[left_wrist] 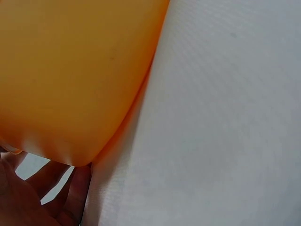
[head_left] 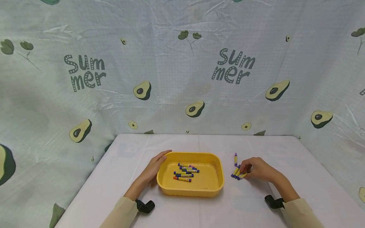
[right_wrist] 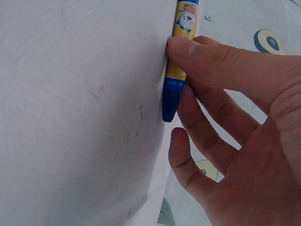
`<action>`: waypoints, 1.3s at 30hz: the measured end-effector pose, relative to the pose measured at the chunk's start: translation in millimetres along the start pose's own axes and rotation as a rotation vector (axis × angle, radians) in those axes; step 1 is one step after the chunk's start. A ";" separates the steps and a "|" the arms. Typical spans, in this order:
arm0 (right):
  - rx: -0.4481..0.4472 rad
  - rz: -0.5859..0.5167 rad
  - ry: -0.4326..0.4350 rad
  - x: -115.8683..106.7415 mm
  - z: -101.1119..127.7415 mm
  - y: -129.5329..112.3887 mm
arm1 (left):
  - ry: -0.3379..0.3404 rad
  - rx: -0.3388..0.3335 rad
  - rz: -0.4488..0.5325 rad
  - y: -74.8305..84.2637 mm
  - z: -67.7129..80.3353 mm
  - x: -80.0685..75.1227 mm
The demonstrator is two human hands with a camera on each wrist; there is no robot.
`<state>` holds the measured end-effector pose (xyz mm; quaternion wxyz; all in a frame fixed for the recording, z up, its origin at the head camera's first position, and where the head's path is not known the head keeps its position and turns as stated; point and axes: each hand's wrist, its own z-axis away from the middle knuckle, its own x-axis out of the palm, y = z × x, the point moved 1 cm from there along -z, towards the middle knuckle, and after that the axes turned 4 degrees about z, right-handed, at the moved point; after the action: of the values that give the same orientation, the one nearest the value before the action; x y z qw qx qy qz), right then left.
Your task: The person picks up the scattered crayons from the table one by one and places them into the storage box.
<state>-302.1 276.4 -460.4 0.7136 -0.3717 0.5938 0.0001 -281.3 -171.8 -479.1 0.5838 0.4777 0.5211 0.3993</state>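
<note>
A yellow plastic tray [head_left: 191, 192] stands on the table, with several crayons [head_left: 182, 179] lying in its left half. My left hand [head_left: 155, 166] holds the tray's left rim; the left wrist view shows its fingers [left_wrist: 75, 193] against the yellow wall. To the right of the tray, my right hand [head_left: 258, 168] pinches a crayon with a yellow wrapper and a blue end [right_wrist: 173, 96] between thumb and fingers. Beside that hand lies a small group of crayons [head_left: 235, 171], partly hidden by its fingers. A purple-tipped crayon [head_left: 235, 160] lies just beyond them.
A white cloth covers the table [head_left: 242, 209]. Behind and at both sides hangs a pale curtain [head_left: 171, 63] printed with avocados and lettering. A black device sits on each wrist, the right one [head_left: 273, 202] close above the table.
</note>
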 end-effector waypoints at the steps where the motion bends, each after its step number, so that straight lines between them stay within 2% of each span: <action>1: -0.009 -0.009 -0.007 -0.3 0.4 0.0 | -0.002 -0.002 -0.001 -0.1 0.3 -0.1; 10: -0.070 -0.036 -0.072 -3.8 1.6 -2.3 | -0.001 0.000 -0.001 -0.8 1.1 -1.1; 24: -0.116 -0.049 -0.106 -5.6 2.6 -4.3 | 0.001 -0.010 -0.005 -1.9 1.5 -0.6; 31: -0.127 -0.035 -0.071 -9.9 3.3 -6.5 | 0.004 -0.015 -0.010 -1.6 2.3 -1.3; 39: -0.157 -0.027 -0.008 -15.2 4.1 -8.0 | -0.023 0.033 -0.007 -2.4 -3.1 -1.6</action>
<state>-299.6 279.5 -443.2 0.6845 -0.4346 0.5840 0.0384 -284.6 -173.5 -481.0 0.5831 0.4901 0.5224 0.3832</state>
